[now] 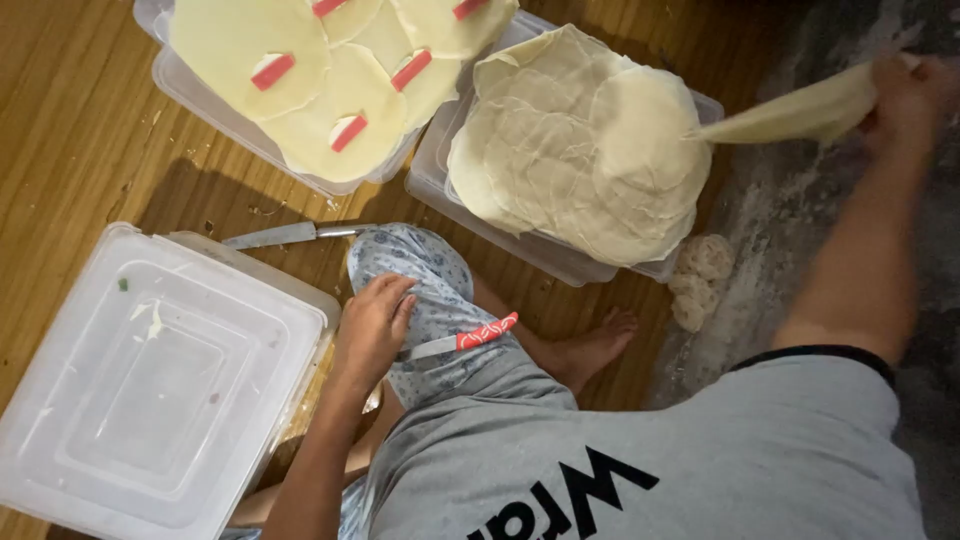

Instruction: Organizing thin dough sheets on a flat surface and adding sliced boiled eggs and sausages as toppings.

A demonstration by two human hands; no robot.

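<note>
A big clear lidded tub sits on the wooden floor. Beyond the knee, a stack of thin round wrappers fills a clear tray. The right hand pinches one wrapper, peeling it off the stack. The left hand rests loosely curled on the knee, its fingers on the blade of a red-handled knife.
</note>
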